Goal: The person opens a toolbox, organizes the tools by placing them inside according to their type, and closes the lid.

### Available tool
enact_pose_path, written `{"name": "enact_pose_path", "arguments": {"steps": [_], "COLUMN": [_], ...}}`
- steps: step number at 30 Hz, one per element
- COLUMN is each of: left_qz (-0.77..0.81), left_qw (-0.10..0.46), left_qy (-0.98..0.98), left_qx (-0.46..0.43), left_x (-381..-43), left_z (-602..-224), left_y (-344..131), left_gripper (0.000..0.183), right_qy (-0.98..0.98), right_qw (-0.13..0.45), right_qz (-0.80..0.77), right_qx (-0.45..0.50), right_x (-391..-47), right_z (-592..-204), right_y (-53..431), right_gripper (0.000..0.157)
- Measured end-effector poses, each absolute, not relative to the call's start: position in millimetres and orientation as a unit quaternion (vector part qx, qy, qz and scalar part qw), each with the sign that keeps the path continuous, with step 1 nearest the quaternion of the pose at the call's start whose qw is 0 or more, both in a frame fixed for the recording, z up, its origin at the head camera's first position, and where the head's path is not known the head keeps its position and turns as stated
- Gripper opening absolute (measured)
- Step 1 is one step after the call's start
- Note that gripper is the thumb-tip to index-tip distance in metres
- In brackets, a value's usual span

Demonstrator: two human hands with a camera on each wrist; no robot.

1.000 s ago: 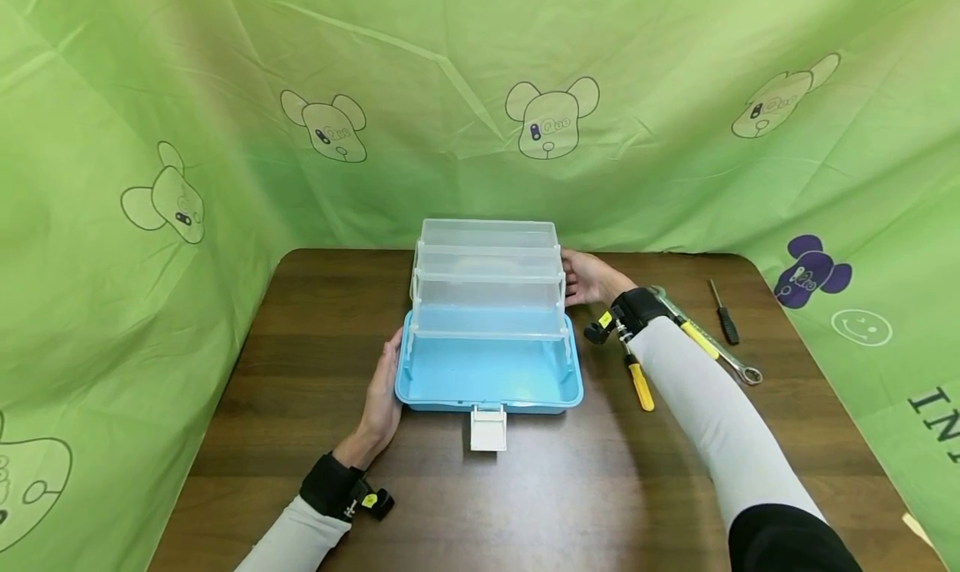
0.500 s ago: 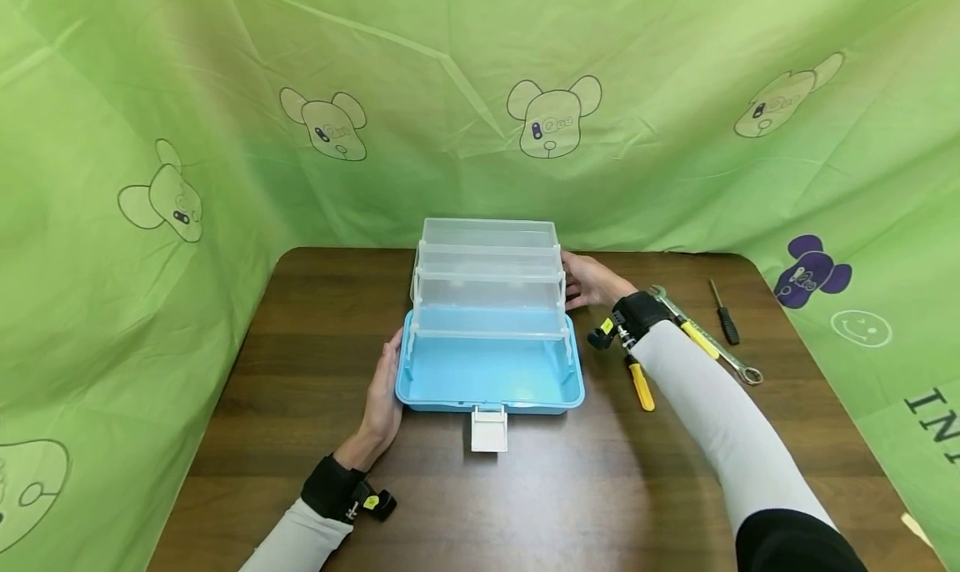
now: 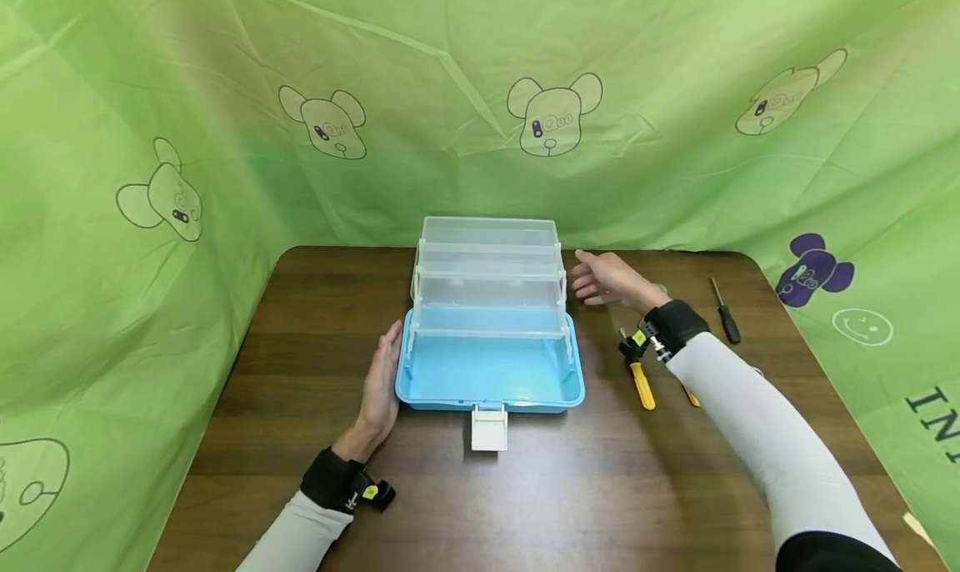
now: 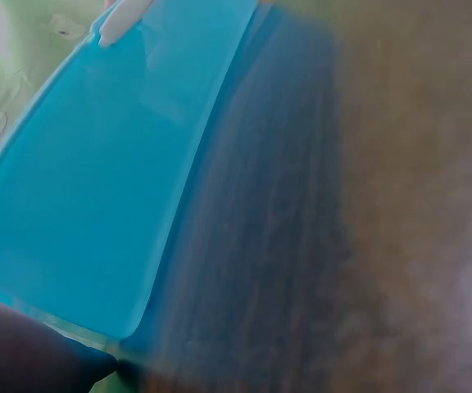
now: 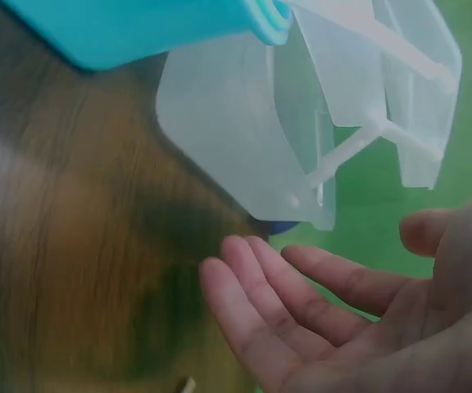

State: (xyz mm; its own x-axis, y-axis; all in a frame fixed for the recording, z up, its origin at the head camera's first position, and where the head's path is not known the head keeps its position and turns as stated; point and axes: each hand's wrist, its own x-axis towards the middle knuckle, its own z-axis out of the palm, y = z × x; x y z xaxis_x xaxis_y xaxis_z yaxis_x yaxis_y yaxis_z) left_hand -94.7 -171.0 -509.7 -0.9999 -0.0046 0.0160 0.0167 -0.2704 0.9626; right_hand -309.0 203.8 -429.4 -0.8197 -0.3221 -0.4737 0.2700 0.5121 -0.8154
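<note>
A light blue toolbox [image 3: 487,372] stands open at the middle of the table, its white latch [image 3: 489,429] hanging down in front. Translucent tiered trays [image 3: 489,293] rise behind the blue base. Along the left wall of the base lies my left hand [image 3: 380,388], fingers extended; in the left wrist view only a dark part of this hand [image 4: 31,348] shows at the lower left. My right hand [image 3: 611,280] is to the right of the trays, apart from them and holding nothing. The right wrist view shows its fingers [image 5: 256,307] spread loosely below a clear tray [image 5: 220,131].
Right of the toolbox lies a yellow-handled tool [image 3: 642,387]. Another yellow handle [image 3: 692,398] pokes out by my right sleeve, which hides most of a wrench. Farther right is a screwdriver [image 3: 727,318] with a black handle. Green printed cloth [image 3: 450,163] hangs behind the table.
My right hand has drawn away from the trays to the right, and its forearm now covers the wrench. My left hand has stayed by the toolbox, shifting only slightly left.
</note>
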Motion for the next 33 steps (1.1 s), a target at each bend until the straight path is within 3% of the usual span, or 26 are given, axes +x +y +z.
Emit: {"name": "enact_pose_path", "arguments": {"steps": [13,17,24,33], "left_qz": [-0.798,-0.804,-0.804,-0.801], "left_qw": [-0.002,-0.006,-0.011,-0.022], "left_qy": [-0.602,-0.594,-0.594,-0.598], "left_qx": [-0.011,-0.017,-0.016,-0.02], "left_x": [-107,-109,-112,-114], "left_z": [-509,-510,-511,-515], "left_y": [-169,-171,-172,-172], "left_gripper": [0.068,0.069,0.07,0.069], "right_qy": [0.941,0.957,0.97,0.966], "right_qw": [0.176,0.157,0.145,0.169], "right_qz": [-0.267,-0.206,-0.127,-0.131], "right_qx": [-0.109,-0.13,-0.151,-0.142], "right_x": [-274,-263,-245,-217], "right_z": [-398,-391,-390,-411], "right_y": [242,249,259,271], "right_gripper": [0.061,0.065,0.077,0.068]}}
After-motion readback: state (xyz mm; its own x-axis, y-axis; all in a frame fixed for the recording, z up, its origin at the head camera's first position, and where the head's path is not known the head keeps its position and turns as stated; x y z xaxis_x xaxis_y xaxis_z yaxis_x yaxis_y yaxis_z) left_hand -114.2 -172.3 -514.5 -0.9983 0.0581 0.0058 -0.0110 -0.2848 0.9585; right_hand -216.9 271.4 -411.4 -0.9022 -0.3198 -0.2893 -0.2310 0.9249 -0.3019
